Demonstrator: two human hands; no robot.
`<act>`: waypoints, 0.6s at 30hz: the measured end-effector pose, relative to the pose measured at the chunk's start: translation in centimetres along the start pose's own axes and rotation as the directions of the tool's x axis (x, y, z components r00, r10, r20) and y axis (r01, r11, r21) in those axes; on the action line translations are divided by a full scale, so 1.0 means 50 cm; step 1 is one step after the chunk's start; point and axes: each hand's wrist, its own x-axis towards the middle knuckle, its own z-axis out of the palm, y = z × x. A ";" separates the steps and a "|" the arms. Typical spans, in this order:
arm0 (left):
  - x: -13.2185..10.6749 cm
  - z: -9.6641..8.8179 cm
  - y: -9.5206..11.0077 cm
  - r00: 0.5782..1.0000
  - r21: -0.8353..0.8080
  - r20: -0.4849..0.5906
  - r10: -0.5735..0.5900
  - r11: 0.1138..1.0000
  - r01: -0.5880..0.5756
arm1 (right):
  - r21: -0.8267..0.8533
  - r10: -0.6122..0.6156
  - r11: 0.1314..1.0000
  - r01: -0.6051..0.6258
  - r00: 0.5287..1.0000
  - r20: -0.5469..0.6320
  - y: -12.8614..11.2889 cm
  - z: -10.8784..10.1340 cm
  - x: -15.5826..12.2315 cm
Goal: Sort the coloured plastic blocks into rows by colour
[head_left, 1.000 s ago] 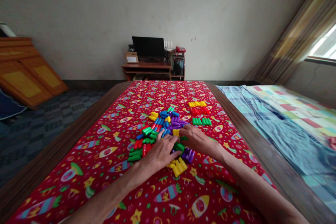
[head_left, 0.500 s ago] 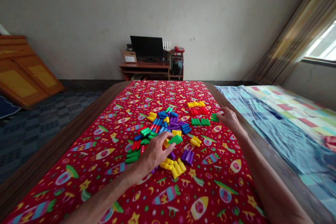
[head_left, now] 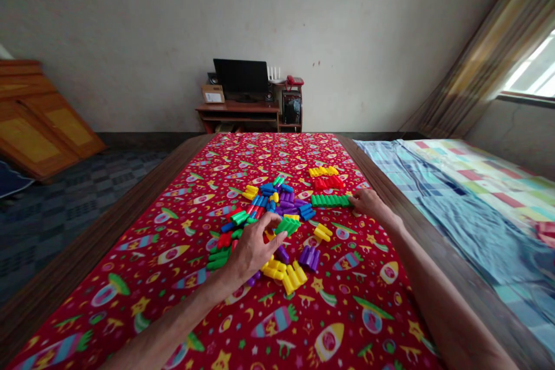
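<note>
- Hands: left hand [head_left: 254, 248] pinches a green block [head_left: 287, 225] by one end, just over the pile [head_left: 264, 208] mid-tabletop. Right hand [head_left: 368, 202] is loose and grips nothing, fingertips against the green row's [head_left: 329, 200] right end.
- Risk: the end-pinch looks weak, so the block could drop into the pile. A shove from the right hand could skew the green row into the red row [head_left: 329, 182] just behind.
- Around: yellow row [head_left: 323, 171] behind red, loose yellow blocks [head_left: 288, 274] and purple blocks [head_left: 310, 255] near the left hand, bed [head_left: 455, 196] at right.
- Obstruction: the pile's far edge lies between the left hand and the rows.
</note>
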 end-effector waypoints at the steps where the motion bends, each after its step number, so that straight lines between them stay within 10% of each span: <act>1: 0.000 0.000 0.001 1.000 -0.003 -0.003 0.005 1.000 -0.005 | -0.012 -0.005 1.000 0.005 1.000 0.015 -0.003 0.000 0.000; 18: 0.002 -0.004 0.007 0.999 -0.011 -0.009 0.035 0.999 -0.035 | -0.118 -0.131 0.986 0.118 0.985 -0.110 -0.010 -0.015 -0.029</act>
